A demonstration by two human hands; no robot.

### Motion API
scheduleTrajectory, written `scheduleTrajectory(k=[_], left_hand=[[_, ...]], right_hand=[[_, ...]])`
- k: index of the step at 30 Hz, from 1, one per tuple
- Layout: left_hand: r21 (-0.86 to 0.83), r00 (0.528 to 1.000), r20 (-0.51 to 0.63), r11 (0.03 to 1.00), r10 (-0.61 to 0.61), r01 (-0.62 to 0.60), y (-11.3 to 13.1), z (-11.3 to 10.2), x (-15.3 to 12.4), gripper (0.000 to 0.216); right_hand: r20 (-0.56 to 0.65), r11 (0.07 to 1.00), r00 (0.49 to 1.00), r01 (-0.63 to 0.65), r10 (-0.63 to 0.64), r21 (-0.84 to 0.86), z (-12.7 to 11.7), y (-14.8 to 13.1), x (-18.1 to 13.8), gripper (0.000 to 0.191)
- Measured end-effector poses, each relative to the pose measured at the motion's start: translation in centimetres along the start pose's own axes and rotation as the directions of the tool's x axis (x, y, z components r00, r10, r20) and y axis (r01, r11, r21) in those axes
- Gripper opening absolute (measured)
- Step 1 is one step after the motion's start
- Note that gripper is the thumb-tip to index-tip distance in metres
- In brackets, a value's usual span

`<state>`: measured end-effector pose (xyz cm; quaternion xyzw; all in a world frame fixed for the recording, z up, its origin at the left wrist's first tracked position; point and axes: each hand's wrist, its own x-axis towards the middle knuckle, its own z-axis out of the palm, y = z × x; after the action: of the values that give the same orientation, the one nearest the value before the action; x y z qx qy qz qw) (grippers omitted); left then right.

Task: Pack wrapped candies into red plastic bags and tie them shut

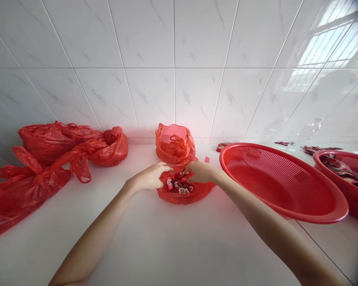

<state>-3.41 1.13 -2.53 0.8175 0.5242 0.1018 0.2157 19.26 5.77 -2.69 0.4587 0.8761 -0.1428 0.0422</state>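
Note:
In front of me on the white counter sits an open red plastic bag [185, 198], its mouth spread wide. Several small packets [181, 186] in dark red and brown wrappers with white print lie inside it. At the left rim, my left hand [150, 176] is closed on the thin plastic, thumb toward the packets. My right hand [203, 171] grips the opposite rim, its fingertips bent down inside the mouth and partly hidden. Right behind this bag stands another red plastic bag [175, 149], its top open toward me.
Red basket [286, 178] with a perforated wall stands to the right. Beyond it, another red basket [318, 157] holds wrapped packets. Tied red bags [104, 147] lie at left. A clear bottle [312, 130] and loose packets [319, 149] rest near the tiled wall [149, 99].

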Motion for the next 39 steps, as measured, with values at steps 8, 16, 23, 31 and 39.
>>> scheduleTrajectory(k=[8,16,23,31,39], left_hand=[[0.027,0.982,-0.191,1.0,0.004,0.001,-1.1,-1.2,-0.3,0.04],[-0.098,0.893,-0.449,0.994,-0.006,-0.043,-0.9,-2.0,-0.2,0.038],[0.027,0.939,-0.343,0.999,-0.022,0.033,-0.7,-1.8,-0.4,0.036],[0.01,0.972,-0.22,0.996,-0.083,0.087,-1.0,-0.9,-0.5,0.044],[0.049,0.968,-0.199,0.985,-0.155,0.168,-1.2,-0.6,-0.4,0.023]], right_hand=[[0.121,0.986,0.979,-0.158,0.163,-0.049,0.8,0.6,-4.3,0.03],[-0.271,0.985,0.954,-0.088,0.125,0.146,-0.6,1.3,-5.9,0.049],[-0.036,0.977,0.977,-0.207,0.208,0.041,2.1,0.9,-5.1,0.106],[-0.085,0.916,0.914,-0.4,0.398,-0.017,4.9,1.9,-3.8,0.095],[-0.288,0.942,0.898,-0.329,0.334,0.065,4.1,2.7,-3.2,0.031]])
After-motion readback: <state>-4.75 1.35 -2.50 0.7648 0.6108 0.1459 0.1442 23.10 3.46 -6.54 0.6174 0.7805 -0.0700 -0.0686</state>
